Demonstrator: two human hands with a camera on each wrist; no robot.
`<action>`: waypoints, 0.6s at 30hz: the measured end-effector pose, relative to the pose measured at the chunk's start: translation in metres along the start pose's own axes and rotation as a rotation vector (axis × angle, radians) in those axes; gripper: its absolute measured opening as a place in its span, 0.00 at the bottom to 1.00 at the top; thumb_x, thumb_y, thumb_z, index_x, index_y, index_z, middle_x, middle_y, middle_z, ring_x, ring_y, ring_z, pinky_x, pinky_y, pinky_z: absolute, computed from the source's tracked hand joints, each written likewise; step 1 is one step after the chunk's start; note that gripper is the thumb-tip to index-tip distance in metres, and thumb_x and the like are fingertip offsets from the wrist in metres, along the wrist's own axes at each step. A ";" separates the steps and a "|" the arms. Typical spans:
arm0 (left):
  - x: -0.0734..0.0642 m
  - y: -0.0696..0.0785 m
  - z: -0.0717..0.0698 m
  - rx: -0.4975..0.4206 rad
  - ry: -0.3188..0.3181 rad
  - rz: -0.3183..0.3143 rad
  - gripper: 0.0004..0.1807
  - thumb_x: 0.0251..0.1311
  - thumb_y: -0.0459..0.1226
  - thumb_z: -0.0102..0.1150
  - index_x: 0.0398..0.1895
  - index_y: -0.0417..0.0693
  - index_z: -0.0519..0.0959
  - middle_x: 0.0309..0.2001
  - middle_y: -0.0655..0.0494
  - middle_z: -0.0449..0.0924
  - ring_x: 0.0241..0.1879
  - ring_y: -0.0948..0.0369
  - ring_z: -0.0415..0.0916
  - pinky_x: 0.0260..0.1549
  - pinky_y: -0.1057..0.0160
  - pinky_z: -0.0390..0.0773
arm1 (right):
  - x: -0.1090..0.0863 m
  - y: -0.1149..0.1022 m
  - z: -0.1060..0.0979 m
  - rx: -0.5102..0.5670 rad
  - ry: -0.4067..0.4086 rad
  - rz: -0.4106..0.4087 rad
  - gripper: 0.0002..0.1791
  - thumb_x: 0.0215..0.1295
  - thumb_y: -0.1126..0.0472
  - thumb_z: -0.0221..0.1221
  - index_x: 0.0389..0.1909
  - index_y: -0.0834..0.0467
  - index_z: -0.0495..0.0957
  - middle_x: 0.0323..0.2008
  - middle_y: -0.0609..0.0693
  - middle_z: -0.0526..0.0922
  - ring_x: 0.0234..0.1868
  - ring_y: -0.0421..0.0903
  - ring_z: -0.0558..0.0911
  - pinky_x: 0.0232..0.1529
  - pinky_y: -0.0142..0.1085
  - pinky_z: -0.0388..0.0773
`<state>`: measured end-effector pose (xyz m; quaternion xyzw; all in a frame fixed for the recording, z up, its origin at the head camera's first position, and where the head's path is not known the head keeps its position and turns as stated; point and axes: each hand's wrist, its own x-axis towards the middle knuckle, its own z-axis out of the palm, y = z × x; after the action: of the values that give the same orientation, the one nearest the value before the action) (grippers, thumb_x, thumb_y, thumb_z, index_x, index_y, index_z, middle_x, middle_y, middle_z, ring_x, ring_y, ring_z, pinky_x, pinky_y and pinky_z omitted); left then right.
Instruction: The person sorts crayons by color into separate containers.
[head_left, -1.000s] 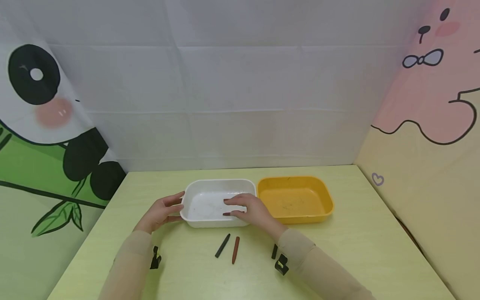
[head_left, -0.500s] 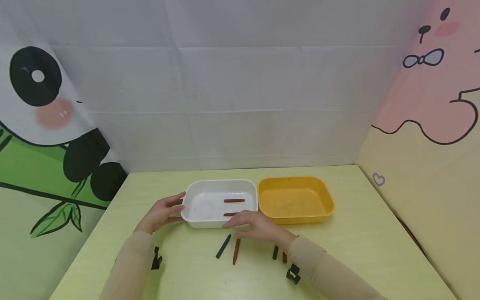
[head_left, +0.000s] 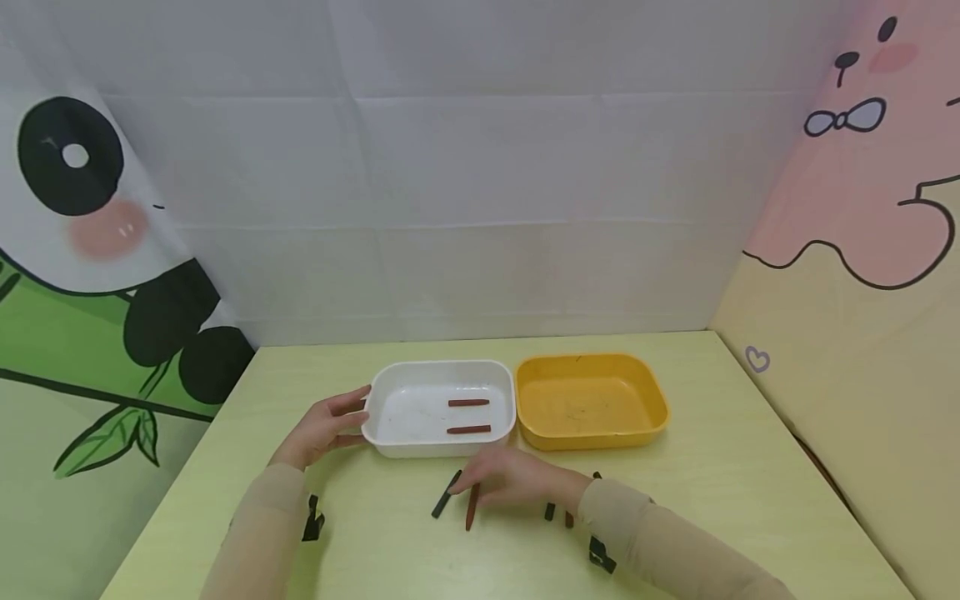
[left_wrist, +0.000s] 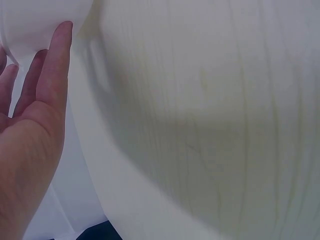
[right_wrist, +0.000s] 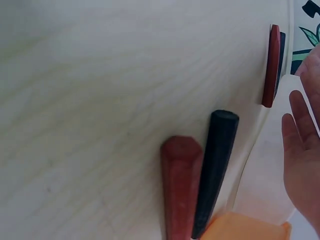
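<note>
My left hand rests its extended fingers against the left end of the white tray; the left wrist view shows the fingertips on the tray's wall. Inside that tray lie two reddish-brown crayons, one farther back and one nearer. Over the table in front of it, my right hand reaches with loosely bent fingers above a black crayon and a reddish-brown crayon. Seen from the right wrist, these fingers are apart from the crayons and hold nothing.
A yellow tray stands against the white tray's right side. Under my right wrist lie another black crayon and reddish-brown crayon, large in the right wrist view. Cloth walls border the table's back and sides.
My right hand has let go of two reddish-brown crayons in the white tray, then drawn back toward the crayons on the table. The left hand has stayed at the tray's end.
</note>
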<state>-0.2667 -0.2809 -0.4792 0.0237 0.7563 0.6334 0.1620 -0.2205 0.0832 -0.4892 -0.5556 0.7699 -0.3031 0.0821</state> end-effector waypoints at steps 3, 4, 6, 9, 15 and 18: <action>-0.001 0.000 0.000 0.001 0.002 -0.001 0.34 0.71 0.34 0.56 0.77 0.44 0.56 0.73 0.32 0.55 0.58 0.51 0.74 0.52 0.49 0.79 | 0.000 0.002 0.001 -0.047 -0.024 0.002 0.22 0.61 0.65 0.68 0.57 0.52 0.83 0.53 0.45 0.83 0.57 0.39 0.75 0.61 0.29 0.68; -0.001 0.000 0.000 0.001 0.004 -0.002 0.34 0.71 0.34 0.56 0.77 0.44 0.56 0.73 0.33 0.55 0.58 0.51 0.74 0.52 0.49 0.79 | 0.000 0.003 0.002 -0.048 -0.033 0.006 0.21 0.61 0.65 0.67 0.57 0.52 0.83 0.53 0.44 0.82 0.56 0.39 0.74 0.61 0.29 0.68; -0.002 0.000 0.000 0.000 0.004 -0.002 0.34 0.71 0.34 0.56 0.77 0.44 0.57 0.73 0.33 0.55 0.58 0.51 0.73 0.52 0.49 0.79 | 0.001 0.005 0.004 -0.060 -0.047 0.010 0.20 0.62 0.64 0.67 0.56 0.51 0.83 0.54 0.44 0.82 0.56 0.38 0.74 0.61 0.28 0.68; -0.002 0.001 0.000 -0.004 0.006 -0.004 0.34 0.71 0.34 0.56 0.77 0.45 0.57 0.72 0.32 0.56 0.58 0.50 0.73 0.52 0.49 0.79 | 0.002 0.009 0.006 -0.077 -0.061 0.017 0.18 0.62 0.62 0.68 0.54 0.49 0.84 0.53 0.43 0.81 0.56 0.37 0.74 0.60 0.27 0.67; -0.002 0.001 0.000 -0.010 0.007 -0.009 0.34 0.71 0.35 0.56 0.77 0.45 0.57 0.73 0.33 0.56 0.57 0.51 0.74 0.52 0.49 0.79 | 0.004 0.012 0.010 -0.136 -0.064 0.010 0.17 0.60 0.62 0.69 0.51 0.46 0.86 0.52 0.41 0.82 0.54 0.36 0.74 0.57 0.25 0.66; -0.002 0.002 0.000 -0.014 0.006 -0.005 0.34 0.71 0.34 0.56 0.77 0.45 0.57 0.73 0.33 0.56 0.56 0.52 0.75 0.52 0.49 0.79 | 0.004 0.013 0.012 -0.147 -0.060 0.013 0.17 0.60 0.62 0.69 0.50 0.45 0.86 0.51 0.41 0.82 0.54 0.36 0.74 0.57 0.25 0.66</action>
<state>-0.2645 -0.2808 -0.4772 0.0188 0.7525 0.6382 0.1617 -0.2272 0.0779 -0.5052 -0.5638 0.7908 -0.2287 0.0661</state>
